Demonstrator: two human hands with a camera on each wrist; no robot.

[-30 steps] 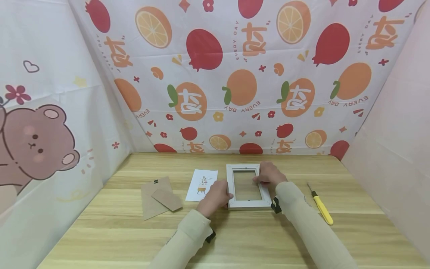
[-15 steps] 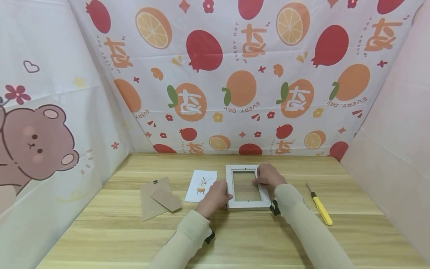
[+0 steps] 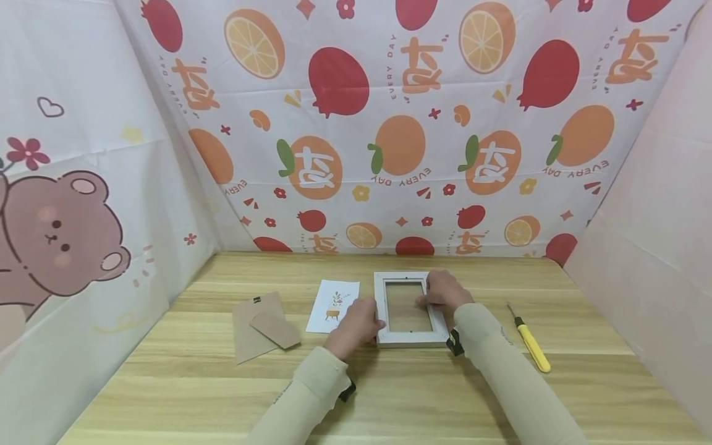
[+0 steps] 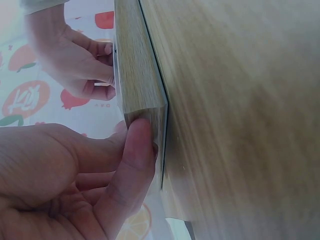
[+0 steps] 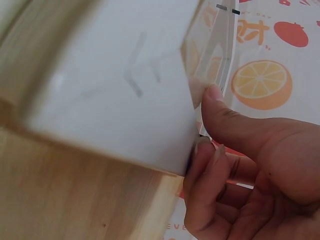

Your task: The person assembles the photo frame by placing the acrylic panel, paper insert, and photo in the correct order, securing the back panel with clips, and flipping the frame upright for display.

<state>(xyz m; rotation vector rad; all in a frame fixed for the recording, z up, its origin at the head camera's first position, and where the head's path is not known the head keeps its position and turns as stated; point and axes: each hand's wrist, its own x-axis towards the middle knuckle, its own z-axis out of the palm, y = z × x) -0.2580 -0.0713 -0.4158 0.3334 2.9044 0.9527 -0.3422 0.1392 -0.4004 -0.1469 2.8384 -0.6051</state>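
Note:
A white picture frame (image 3: 413,338) lies back side up on the table, with small dark tabs at the inner rim and the wood tone showing through its opening. My left hand (image 3: 358,324) holds its left side; in the left wrist view the thumb and fingers pinch the wood-grain edge of the frame (image 4: 132,65). Across the frame, my right hand (image 3: 445,288) grips the right side. The right wrist view has the right thumb (image 5: 215,107) over the inner rim and the other fingers curled at the outer edge. The fingertips under the frame are hidden.
Just left of the frame lies a white card (image 3: 322,307) with a potted-plant drawing. A brown backing board (image 3: 247,334) with a stand flap is farther left. A yellow-handled screwdriver (image 3: 534,349) lies to the right. Printed fabric (image 3: 356,148) walls the table's back.

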